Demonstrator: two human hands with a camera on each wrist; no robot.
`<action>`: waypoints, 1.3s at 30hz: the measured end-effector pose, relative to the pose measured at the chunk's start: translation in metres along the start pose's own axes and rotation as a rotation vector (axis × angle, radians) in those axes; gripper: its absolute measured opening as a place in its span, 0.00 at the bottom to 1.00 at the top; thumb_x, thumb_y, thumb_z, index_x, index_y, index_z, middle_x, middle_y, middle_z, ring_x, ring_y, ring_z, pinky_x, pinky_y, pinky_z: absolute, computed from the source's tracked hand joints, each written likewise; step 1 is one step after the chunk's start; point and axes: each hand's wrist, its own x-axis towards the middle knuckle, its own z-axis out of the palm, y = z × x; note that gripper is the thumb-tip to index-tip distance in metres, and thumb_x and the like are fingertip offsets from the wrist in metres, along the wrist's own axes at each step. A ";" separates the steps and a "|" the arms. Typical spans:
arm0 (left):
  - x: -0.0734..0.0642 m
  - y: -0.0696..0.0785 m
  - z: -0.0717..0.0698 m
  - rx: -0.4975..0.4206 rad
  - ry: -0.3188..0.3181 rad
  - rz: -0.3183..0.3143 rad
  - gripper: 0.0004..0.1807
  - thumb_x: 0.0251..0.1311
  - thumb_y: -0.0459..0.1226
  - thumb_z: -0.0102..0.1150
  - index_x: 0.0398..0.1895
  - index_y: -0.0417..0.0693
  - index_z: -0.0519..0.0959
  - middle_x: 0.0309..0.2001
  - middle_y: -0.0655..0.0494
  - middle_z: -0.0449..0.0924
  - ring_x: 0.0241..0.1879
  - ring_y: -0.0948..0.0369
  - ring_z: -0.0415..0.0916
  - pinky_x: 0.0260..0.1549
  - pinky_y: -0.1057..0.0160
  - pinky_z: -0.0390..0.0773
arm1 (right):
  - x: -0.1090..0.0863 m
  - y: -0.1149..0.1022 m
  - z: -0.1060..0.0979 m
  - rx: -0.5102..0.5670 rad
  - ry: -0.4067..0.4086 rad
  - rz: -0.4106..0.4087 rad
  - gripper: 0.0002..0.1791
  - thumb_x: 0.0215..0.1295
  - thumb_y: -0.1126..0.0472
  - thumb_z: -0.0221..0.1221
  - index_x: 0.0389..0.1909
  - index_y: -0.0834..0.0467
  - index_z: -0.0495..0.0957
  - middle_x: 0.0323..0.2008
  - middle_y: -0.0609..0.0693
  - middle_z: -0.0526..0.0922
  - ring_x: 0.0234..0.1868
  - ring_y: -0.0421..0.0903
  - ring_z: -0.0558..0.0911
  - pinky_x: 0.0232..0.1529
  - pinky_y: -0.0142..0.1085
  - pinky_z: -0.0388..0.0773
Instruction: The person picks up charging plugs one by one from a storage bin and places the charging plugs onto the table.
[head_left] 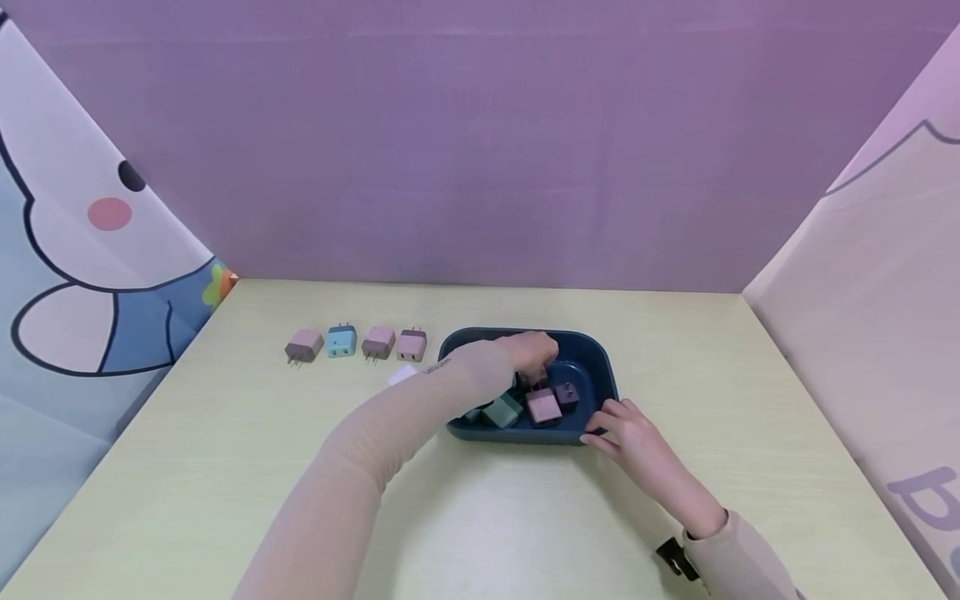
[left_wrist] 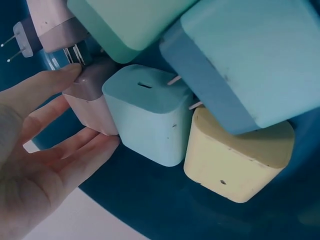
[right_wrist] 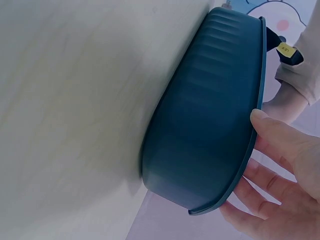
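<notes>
In the blue tray (head_left: pixel 517 436), left fingers (left_wrist: pixel 92 156) partly apart around a pink charger (left_wrist: pixel 92 111).

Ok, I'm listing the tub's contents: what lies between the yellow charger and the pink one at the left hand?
A pale blue charger, as the left wrist view shows.
</notes>
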 end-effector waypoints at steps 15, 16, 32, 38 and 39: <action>-0.009 0.001 -0.012 0.032 0.040 0.018 0.17 0.52 0.28 0.55 0.17 0.51 0.59 0.18 0.60 0.53 0.19 0.63 0.45 0.19 0.66 0.52 | 0.000 -0.001 -0.001 -0.003 -0.006 0.011 0.06 0.42 0.66 0.67 0.21 0.57 0.78 0.22 0.42 0.69 0.26 0.37 0.64 0.25 0.29 0.66; -0.010 0.000 -0.012 0.031 0.043 0.017 0.15 0.52 0.28 0.56 0.18 0.51 0.61 0.19 0.60 0.55 0.20 0.64 0.46 0.20 0.66 0.53 | 0.000 -0.001 -0.001 -0.003 -0.007 0.011 0.06 0.42 0.66 0.67 0.21 0.57 0.78 0.22 0.42 0.69 0.26 0.37 0.64 0.25 0.29 0.66; -0.030 0.001 -0.017 0.015 0.002 0.012 0.10 0.51 0.26 0.56 0.22 0.48 0.68 0.28 0.58 0.71 0.24 0.63 0.60 0.22 0.67 0.61 | 0.000 -0.001 -0.001 0.005 0.020 -0.019 0.06 0.42 0.66 0.66 0.22 0.57 0.78 0.23 0.42 0.69 0.26 0.37 0.64 0.26 0.30 0.66; -0.039 0.003 -0.021 0.008 -0.007 0.029 0.11 0.50 0.25 0.55 0.22 0.48 0.67 0.29 0.58 0.70 0.24 0.63 0.59 0.22 0.67 0.61 | 0.000 -0.001 0.000 0.004 0.017 -0.022 0.06 0.42 0.66 0.66 0.22 0.57 0.78 0.23 0.42 0.69 0.26 0.37 0.64 0.26 0.30 0.66; -0.041 0.003 -0.022 0.009 -0.007 0.034 0.11 0.50 0.25 0.55 0.22 0.48 0.67 0.29 0.58 0.69 0.23 0.63 0.59 0.22 0.67 0.61 | 0.000 -0.001 0.000 0.004 0.015 -0.019 0.06 0.42 0.66 0.66 0.21 0.57 0.78 0.23 0.42 0.69 0.26 0.37 0.64 0.26 0.30 0.66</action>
